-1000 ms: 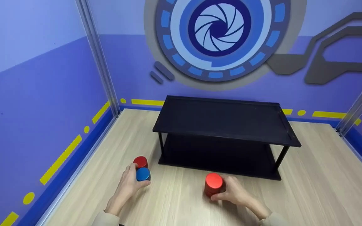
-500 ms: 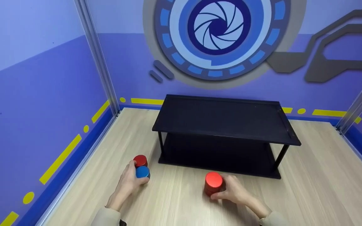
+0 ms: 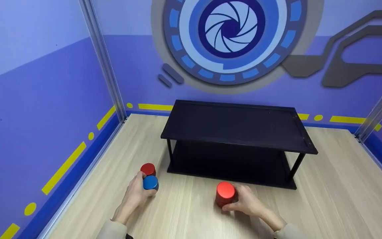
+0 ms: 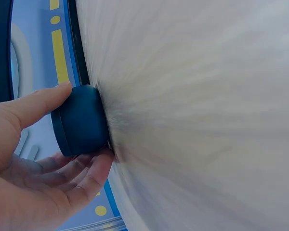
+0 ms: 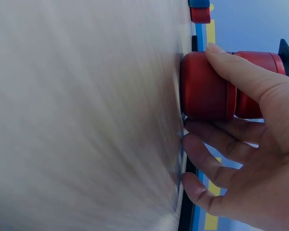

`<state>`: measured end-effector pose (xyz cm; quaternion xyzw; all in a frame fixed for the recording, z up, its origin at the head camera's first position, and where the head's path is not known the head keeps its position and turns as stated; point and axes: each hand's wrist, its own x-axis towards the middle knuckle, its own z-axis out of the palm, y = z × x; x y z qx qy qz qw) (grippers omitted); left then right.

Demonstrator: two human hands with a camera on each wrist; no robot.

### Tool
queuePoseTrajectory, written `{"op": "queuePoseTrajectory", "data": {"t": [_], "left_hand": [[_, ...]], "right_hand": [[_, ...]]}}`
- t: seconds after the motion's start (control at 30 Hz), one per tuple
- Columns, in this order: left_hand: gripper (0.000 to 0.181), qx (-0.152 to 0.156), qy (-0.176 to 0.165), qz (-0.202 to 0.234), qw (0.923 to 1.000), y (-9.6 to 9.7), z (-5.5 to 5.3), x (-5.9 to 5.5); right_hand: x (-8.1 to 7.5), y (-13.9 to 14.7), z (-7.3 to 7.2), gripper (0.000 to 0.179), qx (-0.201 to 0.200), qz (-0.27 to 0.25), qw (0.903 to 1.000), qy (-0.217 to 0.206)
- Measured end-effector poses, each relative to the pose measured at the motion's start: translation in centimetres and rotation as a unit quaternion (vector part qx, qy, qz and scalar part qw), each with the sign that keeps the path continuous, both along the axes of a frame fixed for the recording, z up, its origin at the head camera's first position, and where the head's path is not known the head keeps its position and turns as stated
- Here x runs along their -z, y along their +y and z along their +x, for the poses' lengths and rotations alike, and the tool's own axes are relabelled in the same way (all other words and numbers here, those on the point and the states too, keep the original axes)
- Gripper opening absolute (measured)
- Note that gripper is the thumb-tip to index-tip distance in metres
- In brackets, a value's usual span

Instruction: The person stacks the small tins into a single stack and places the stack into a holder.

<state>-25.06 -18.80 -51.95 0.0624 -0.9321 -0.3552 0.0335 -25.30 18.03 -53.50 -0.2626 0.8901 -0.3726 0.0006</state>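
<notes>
My left hand (image 3: 135, 193) pinches the blue canister (image 3: 151, 183) on the table's left, a lone red canister (image 3: 148, 169) just beyond. My right hand (image 3: 246, 201) — thumb and fingers round the lower piece — grips two stacked red canisters (image 3: 225, 193), nearer than the black two-tier shelf (image 3: 237, 127).

Your head camera looks forward and down from above, far enough back to take in the black rectangular 2-level shelf (image 3: 237, 126), the pale wood-grain tabletop (image 3: 347, 169) and your left hand (image 3: 134, 192) and right hand (image 3: 246, 200). Your left wrist camera, close in and turned sideways, faces along your fingers to the smooth blue cylinder (image 4: 83, 120), shared with the head view; your right wrist camera, tipped the opposite way, closely faces the 2 stacked shiny red cylinders (image 5: 216, 96), likewise shared.
</notes>
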Motion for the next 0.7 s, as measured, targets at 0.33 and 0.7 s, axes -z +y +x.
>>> {"op": "queuePoseTrajectory", "data": {"t": [0.33, 0.7], "left_hand": [[0.06, 0.009, -0.004, 0.006, 0.9999, 0.4, -0.1, -0.1], [0.058, 0.024, 0.028, -0.007, 0.9993, 1.4, -0.2, -0.5]], "right_hand": [[0.1, 0.0, 0.1, 0.061, 0.004, 0.001, 1.0, -0.006], [0.0, 0.0, 0.1, 0.063, 0.01, 0.005, 0.9999, -0.003]]}}
